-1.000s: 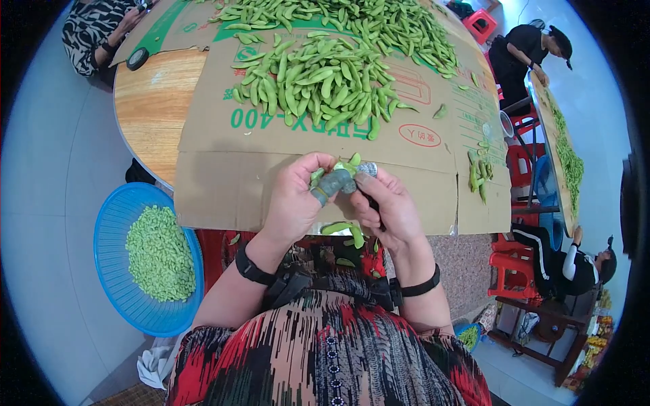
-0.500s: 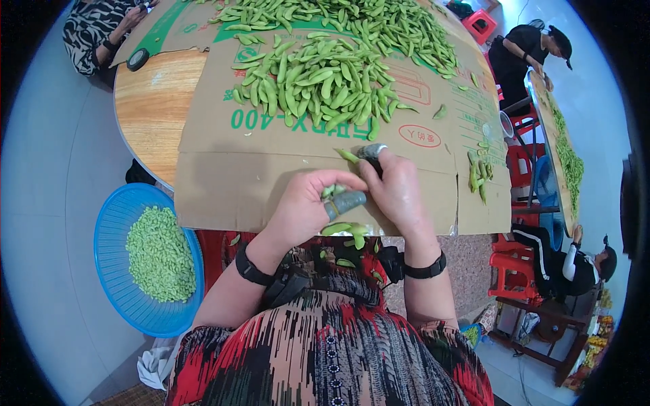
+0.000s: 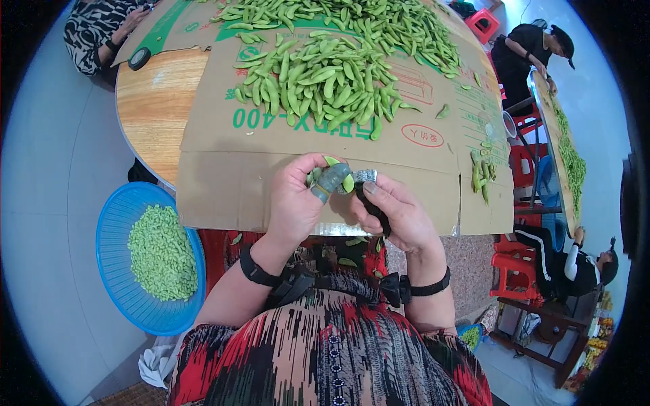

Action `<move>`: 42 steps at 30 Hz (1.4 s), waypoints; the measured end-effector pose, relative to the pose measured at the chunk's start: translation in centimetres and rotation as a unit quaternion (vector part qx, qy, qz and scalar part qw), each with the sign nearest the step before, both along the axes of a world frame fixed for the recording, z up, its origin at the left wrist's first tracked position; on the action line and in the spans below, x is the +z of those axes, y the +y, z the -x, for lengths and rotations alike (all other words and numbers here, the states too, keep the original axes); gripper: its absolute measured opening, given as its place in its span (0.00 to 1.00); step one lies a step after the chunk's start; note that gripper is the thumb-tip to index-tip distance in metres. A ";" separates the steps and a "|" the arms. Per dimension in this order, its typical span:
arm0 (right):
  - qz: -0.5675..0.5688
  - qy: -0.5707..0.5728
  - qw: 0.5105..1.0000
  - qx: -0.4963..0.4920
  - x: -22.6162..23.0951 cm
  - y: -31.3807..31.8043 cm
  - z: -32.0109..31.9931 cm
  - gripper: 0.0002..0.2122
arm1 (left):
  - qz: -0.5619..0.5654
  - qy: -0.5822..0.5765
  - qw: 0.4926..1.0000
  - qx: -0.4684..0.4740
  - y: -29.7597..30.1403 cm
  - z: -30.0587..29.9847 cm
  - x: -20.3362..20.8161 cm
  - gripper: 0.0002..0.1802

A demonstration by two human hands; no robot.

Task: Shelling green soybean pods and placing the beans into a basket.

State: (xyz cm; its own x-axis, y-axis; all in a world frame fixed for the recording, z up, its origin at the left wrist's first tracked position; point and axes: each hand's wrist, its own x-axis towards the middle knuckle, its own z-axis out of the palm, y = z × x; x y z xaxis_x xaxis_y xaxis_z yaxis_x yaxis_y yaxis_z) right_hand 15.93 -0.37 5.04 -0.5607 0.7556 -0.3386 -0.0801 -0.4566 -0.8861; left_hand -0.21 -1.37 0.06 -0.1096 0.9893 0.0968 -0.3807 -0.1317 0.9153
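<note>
Above the near edge of the cardboard, my left hand (image 3: 296, 199) is closed on a green edamame pod (image 3: 348, 183), with more green showing between its fingers. One of its fingers wears a grey-green wrapped cover. Close against the pod, my right hand (image 3: 405, 215) has curled fingers, one of them in a black cover with a silvery wrapped tip. Whatever it may grip is hidden. Ahead of both hands lies a heap of whole edamame pods (image 3: 325, 81). At my left, a blue plastic basket (image 3: 112, 284) holds shelled green beans (image 3: 162, 254).
Flattened cardboard (image 3: 237, 196) covers much of the wooden table (image 3: 159, 101). Several pods (image 3: 482, 172) lie at the right. A black round object (image 3: 139, 59) sits at the far left. Two people work at another table (image 3: 565, 155) on the right, near red stools (image 3: 513, 264); another person sits far left.
My left hand has risen slightly and turned, bringing a pod up between its fingers. My right hand has drawn back toward me, away from the pod it was touching on the cardboard.
</note>
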 end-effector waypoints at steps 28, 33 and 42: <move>-0.068 -0.078 0.988 -0.117 -1.9 0.1 1.7 0.07 | 0.084 -0.027 0.991 -0.098 0.1 0.5 0.5 0.11; 0.023 0.041 0.995 -0.091 -1.5 0.1 1.5 0.08 | 0.104 -0.109 0.976 -0.154 0.0 1.3 0.4 0.09; -0.227 -0.268 0.925 -0.147 -1.4 1.1 0.5 0.12 | 0.072 -0.081 0.984 -0.140 0.0 0.6 0.5 0.20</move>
